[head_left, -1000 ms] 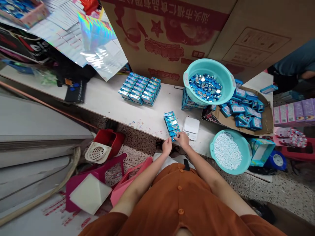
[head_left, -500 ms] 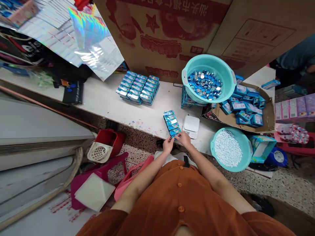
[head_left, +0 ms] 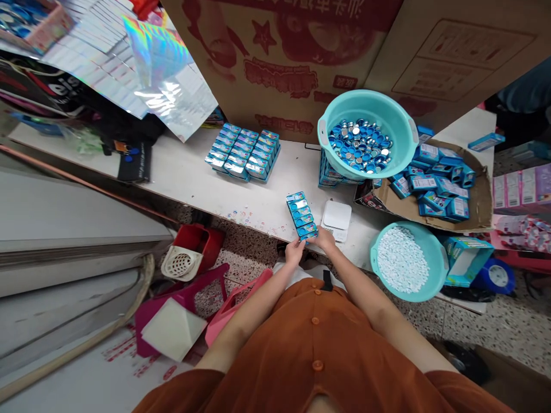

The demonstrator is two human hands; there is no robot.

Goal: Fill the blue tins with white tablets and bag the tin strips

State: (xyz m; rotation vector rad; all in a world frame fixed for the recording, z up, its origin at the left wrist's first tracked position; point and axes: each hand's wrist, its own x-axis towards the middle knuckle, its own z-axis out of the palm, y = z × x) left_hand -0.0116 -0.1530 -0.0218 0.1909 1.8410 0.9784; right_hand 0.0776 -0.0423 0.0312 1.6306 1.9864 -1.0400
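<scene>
A short row of small blue boxes with round shapes on their faces (head_left: 300,209) lies on the white table, running away from me. At its near end is one more small blue box (head_left: 308,230). My left hand (head_left: 295,251) is closed with its fingertips at that box's near edge. On the other side, my right hand (head_left: 323,238) grips its right corner, fingers partly hidden beneath it. A small white scale (head_left: 336,217) sits just right of the row.
Blocks of stacked blue boxes (head_left: 243,150) stand further back. A turquoise basin of blue-and-silver caps (head_left: 326,115) rests behind the scale, beside a carton of loose boxes (head_left: 481,198). Another basin (head_left: 439,261) of white pellets is at right. A large cardboard box (head_left: 284,109) rises behind.
My right hand has shifted from a fingertip pinch at the box's near edge to its right corner. My left hand stays at the near edge. The view has moved slightly.
</scene>
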